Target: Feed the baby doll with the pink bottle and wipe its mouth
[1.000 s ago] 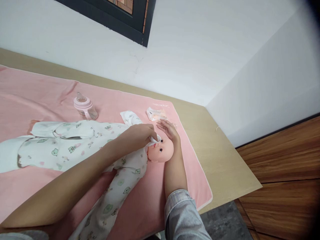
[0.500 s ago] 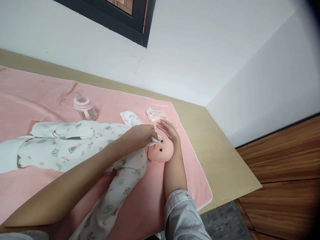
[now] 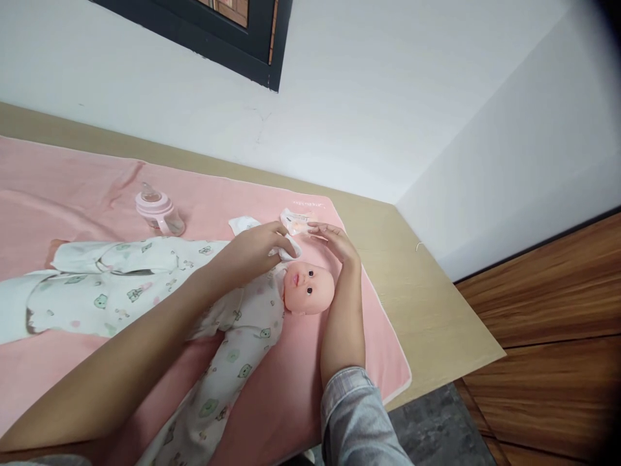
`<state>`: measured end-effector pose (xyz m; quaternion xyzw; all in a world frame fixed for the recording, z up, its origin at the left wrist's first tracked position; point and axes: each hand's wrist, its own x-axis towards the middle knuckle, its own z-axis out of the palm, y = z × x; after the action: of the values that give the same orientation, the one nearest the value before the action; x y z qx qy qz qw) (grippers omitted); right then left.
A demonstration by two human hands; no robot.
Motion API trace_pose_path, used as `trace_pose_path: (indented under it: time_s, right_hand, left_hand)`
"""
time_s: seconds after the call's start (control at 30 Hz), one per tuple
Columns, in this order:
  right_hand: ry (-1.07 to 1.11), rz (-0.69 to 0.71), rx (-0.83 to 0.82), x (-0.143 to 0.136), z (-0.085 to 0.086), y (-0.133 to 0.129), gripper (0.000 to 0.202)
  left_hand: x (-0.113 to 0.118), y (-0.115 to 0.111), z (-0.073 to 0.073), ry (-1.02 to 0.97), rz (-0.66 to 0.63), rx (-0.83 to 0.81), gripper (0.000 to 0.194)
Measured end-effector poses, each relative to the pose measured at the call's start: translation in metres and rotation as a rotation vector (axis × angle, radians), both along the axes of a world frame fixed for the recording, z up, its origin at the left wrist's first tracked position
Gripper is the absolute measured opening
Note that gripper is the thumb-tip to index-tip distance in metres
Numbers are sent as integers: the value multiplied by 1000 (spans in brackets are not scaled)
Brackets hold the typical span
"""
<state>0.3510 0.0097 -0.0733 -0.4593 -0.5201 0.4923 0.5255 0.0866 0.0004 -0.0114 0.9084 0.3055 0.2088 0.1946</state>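
A baby doll (image 3: pixel 315 294) lies on its back, head to the right, dressed in a white suit (image 3: pixel 145 285) printed with green bears. My left hand (image 3: pixel 262 248) is closed around a crumpled white tissue (image 3: pixel 290 249), held just above the far side of the doll's head. Curving round the crown from the right, my right hand (image 3: pixel 336 241) has its fingers stretched out and holds nothing. Its fingertips are close to a small clear-and-white plastic packet (image 3: pixel 295 222); I cannot tell whether they touch it.
A pink mat (image 3: pixel 378 349) lies under the doll on a light wooden table (image 3: pixel 436 310). A pink-capped baby bottle (image 3: pixel 160 212) stands on the mat, beyond the doll's body. White wall (image 3: pixel 339 116) rises behind the table; wood-grain panels (image 3: pixel 548 317) are at the right.
My left hand has moved the tissue off the doll's face, away towards the far side. My right hand has shifted slightly away from the head, its fingers now nearer the packet.
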Motion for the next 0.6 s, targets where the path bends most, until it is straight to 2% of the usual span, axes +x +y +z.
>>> trace_pose_path:
  time_s: [0.13,0.23,0.3,0.4,0.5,0.6]
  right_hand:
    - [-302,163,160,-22,67,-37,18]
    - [-466,245,209,-49,96,-60,10]
    - [-527,238,233,-65,101,-66,10]
    - [-613,185,230,-79,98,-65,16]
    - [-673,116,223,-79,94,-61,20]
    - [-663,-24,251,-66,90,-56,16]
  left_hand:
    - [-11,9,4,-60,55,68,28]
    - [-17,15,6,-71,68,85,29]
    - [-20,18,7,-73,78,70,30]
    - [-25,22,7,-88,113,49,28]
    - [-32,26,10,-142,153,50,31]
    - [-43,27,18,-184,208,-9,43]
